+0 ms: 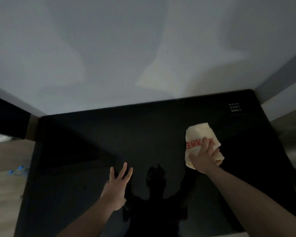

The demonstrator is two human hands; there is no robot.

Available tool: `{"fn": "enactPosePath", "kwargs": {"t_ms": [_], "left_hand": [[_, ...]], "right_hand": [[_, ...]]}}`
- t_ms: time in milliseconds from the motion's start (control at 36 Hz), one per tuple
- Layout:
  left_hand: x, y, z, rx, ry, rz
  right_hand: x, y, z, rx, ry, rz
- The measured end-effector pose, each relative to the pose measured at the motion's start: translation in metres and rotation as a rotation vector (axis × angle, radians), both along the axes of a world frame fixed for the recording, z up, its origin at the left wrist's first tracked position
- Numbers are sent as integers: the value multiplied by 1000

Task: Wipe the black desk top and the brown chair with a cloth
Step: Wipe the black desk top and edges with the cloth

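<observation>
The glossy black desk top (92,142) fills the lower half of the head view and stands against a white wall. A pale yellow cloth (199,134) with red printed characters lies on the desk's right part. My right hand (204,157) lies on top of the cloth with fingers spread, pressing it onto the surface. My left hand (117,185) rests flat on the desk near the middle, fingers straight and apart, holding nothing. The brown chair is not in view.
A small black sign with white text (236,108) sits at the desk's far right corner. Plastic bottles with blue caps (18,170) lie on the wooden floor (5,194) left of the desk. The white wall (143,48) runs along the desk's far edge.
</observation>
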State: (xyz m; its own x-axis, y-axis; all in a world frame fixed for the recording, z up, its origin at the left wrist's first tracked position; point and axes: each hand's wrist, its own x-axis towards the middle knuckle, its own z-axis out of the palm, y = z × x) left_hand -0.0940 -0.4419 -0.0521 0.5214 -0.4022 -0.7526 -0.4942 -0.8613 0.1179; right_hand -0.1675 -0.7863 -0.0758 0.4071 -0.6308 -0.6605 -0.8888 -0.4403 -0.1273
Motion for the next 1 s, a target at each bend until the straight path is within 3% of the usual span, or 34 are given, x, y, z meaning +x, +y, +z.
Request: {"fn": "enactPosePath", "kwargs": {"t_ms": [250,528,694,1000], "left_hand": [[20,46,9,-63,59,-213],[57,208,16,-38,81,-146],[88,270,23,63,-8,-83],[117,278,-4,-30,43,176]], "right_hand": [[22,114,9,41,33,5],[41,281,27,76,-16,26],[24,296,41,88,-16,-1],[24,269,21,79,34,-46]]}}
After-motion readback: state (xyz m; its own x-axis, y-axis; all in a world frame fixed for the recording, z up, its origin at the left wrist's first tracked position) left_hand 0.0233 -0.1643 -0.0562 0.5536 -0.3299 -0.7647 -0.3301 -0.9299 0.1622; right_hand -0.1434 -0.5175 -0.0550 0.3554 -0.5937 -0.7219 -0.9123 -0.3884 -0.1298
